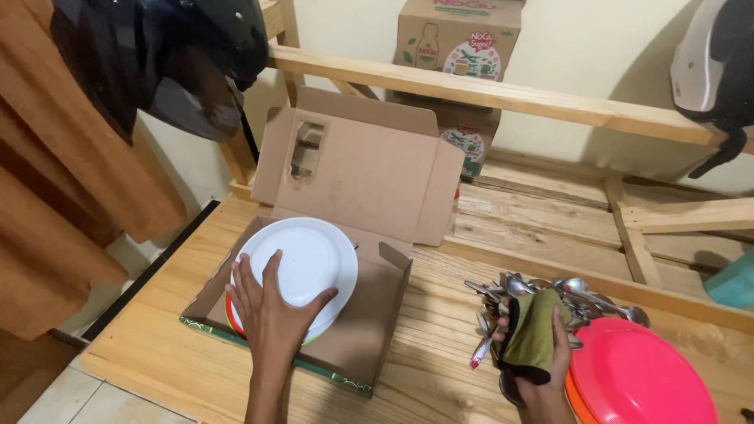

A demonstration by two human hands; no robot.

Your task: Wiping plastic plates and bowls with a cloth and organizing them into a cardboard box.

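Left hand (271, 310) lies flat, fingers spread, palm down on the near edge of a white plate (302, 263) — pressing on it, not curled around anything. The white plate tops a small stack inside an open cardboard box (369, 330); an orange plate rim (230, 316) and a green edge peek out under it at the near side. The box sits on a wooden table (440, 369), its lid flap standing up behind with a cut-out hole. Right hand (542, 345) is closed around an olive-green cloth (538, 334) — the cloth drapes over the fingers and hides most of them. Right behind and around that hand lies a pile of metal spoons (565, 294), touching the cloth; whether the hand also grips a spoon, cannot tell. Just right of the hand, a red plate (640, 377) rests on an orange one at the table's near right. Further back, printed cartons (459, 39) stand on a wooden frame. A dark helmet (165, 55) hangs top left, another helmet (719, 63) top right.
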